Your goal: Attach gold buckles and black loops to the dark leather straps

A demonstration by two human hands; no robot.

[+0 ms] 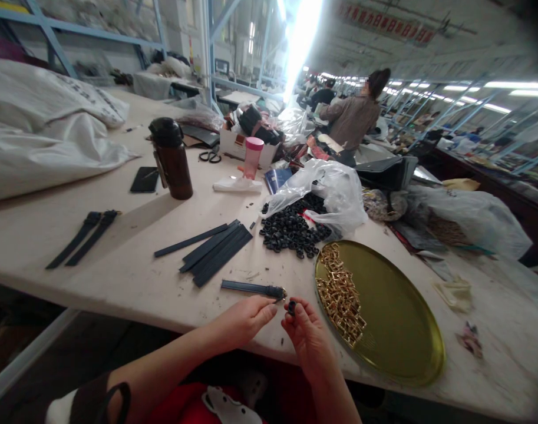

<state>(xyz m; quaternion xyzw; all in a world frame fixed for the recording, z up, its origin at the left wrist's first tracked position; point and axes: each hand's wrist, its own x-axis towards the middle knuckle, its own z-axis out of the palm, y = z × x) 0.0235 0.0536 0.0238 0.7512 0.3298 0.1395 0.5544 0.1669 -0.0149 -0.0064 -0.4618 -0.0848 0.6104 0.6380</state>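
Note:
My left hand point(251, 318) is closed, its thumb and fingers pinching a dark strap point(251, 287) near its buckle end. A small gold buckle point(284, 292) shows at that end, partly hidden by the fingertips. In my right hand point(307, 330), the thumb and fingers pinch a small black strap loop point(291, 307), held just right of the buckle. Beyond my hands lies a pile of black loops point(290, 229), spilling from a clear plastic bag point(334, 188). Gold buckles point(339, 294) are heaped on the left side of a round gold tray point(401, 318).
Several flat dark strips point(220, 253) lie left of the loops. Two buckled straps point(89, 238) rest farther left. A brown bottle point(174, 159), a phone point(145, 179), scissors point(210, 156) and a pink-lidded cup point(253, 158) stand or lie farther back. Another person point(355, 115) is beyond the table.

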